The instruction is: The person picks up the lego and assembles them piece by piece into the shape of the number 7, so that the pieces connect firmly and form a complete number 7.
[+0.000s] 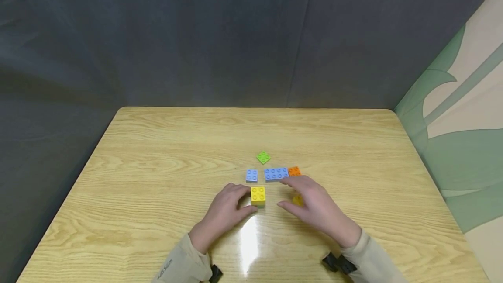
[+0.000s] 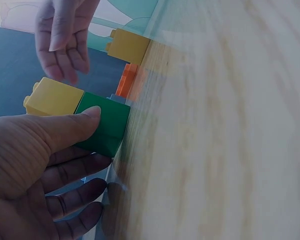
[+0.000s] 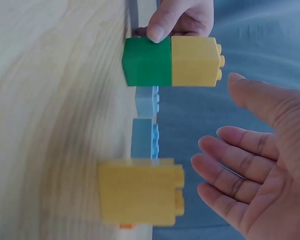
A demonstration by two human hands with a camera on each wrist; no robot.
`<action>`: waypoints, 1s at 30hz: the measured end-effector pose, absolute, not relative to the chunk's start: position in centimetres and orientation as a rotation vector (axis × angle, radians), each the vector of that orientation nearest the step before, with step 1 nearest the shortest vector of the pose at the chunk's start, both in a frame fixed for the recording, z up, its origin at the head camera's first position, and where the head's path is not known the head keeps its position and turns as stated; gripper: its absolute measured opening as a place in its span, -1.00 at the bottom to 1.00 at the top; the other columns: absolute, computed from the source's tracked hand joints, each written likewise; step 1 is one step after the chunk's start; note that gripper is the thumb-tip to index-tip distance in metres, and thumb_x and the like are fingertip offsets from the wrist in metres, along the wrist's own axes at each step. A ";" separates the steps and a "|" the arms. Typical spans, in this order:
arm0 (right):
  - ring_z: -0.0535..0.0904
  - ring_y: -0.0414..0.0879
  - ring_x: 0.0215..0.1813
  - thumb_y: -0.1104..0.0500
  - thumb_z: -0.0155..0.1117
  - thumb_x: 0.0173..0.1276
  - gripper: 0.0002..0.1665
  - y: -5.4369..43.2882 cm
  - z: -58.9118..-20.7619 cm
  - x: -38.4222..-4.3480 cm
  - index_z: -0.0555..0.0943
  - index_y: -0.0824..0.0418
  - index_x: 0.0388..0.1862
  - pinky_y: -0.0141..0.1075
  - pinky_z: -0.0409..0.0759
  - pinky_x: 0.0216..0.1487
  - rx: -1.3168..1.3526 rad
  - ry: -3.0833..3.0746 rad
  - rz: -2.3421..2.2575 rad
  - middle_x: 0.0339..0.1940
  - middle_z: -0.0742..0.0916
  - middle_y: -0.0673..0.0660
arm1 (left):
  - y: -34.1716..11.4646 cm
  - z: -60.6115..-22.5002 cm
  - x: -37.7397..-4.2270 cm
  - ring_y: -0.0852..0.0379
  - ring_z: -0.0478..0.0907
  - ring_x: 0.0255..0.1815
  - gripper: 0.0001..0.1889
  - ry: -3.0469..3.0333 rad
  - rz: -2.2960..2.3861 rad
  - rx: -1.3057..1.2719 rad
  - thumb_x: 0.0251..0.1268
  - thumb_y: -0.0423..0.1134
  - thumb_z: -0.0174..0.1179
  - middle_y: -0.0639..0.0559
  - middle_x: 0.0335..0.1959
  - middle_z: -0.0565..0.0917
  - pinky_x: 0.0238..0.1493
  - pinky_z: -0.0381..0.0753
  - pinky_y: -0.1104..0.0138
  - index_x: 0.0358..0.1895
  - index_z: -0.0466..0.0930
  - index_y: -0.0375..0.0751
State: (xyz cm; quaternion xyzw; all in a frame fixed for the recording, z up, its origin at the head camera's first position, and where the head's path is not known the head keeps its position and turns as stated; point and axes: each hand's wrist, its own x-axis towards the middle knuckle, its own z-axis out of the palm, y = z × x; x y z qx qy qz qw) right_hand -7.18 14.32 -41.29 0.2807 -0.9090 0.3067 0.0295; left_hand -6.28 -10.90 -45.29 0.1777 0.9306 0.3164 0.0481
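A yellow brick (image 1: 258, 194) sits on top of a green brick (image 2: 109, 127), the two standing as one stack on the table. My left hand (image 1: 221, 214) pinches the green brick, thumb on the near side and fingers behind it. To the right of the stack, my right hand (image 1: 314, 206) hovers with its fingers spread, holding nothing. Beneath that hand stands another yellow brick (image 3: 137, 195), partly covered by the hand in the head view. In the right wrist view, a gap shows between the right fingers and both yellow bricks.
Behind the stack lie a small blue brick (image 1: 252, 176), a longer blue brick (image 1: 276, 174) and an orange brick (image 1: 294, 170). Farther back is a thin lime green piece (image 1: 263, 157). Dark cloth (image 1: 235, 38) hangs past the wooden table's (image 1: 157, 143) far edge.
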 end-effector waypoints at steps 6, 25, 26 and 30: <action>0.62 -0.06 -0.10 0.06 0.51 0.16 -0.40 15.4 -41.8 -6.9 0.59 0.27 0.14 -0.15 0.65 -0.11 0.833 -2.803 0.946 -0.03 0.71 0.13 | -10.9 -45.4 -6.2 0.16 0.49 0.03 -0.53 2.837 0.967 0.535 0.17 0.05 0.37 0.08 0.02 0.66 0.08 0.53 0.20 0.08 0.63 -0.12; 0.61 -0.02 0.02 0.12 0.59 0.04 -0.34 18.0 -43.0 -6.8 0.58 0.30 0.12 -0.08 0.63 0.02 0.832 -2.823 0.904 0.04 0.70 0.13 | -11.1 -45.4 -6.2 0.14 0.49 0.04 -0.52 2.831 0.973 0.536 0.17 0.03 0.38 0.06 0.03 0.65 0.09 0.53 0.18 0.09 0.62 -0.14; 0.61 -0.03 0.02 0.12 0.59 0.05 -0.35 18.1 -43.1 -6.8 0.59 0.29 0.12 -0.09 0.63 0.01 0.836 -2.826 0.903 0.04 0.70 0.12 | -11.1 -45.4 -6.2 0.14 0.49 0.04 -0.52 2.830 0.973 0.538 0.17 0.03 0.38 0.06 0.03 0.65 0.09 0.53 0.18 0.08 0.62 -0.14; 0.61 -0.01 0.06 0.15 0.58 0.05 -0.38 18.4 -43.3 -6.9 0.60 0.25 0.10 -0.06 0.61 0.05 0.839 -2.839 0.906 0.05 0.70 0.10 | -11.0 -45.4 -6.2 0.15 0.49 0.04 -0.53 2.832 0.968 0.543 0.17 0.03 0.37 0.07 0.03 0.65 0.08 0.53 0.19 0.08 0.62 -0.13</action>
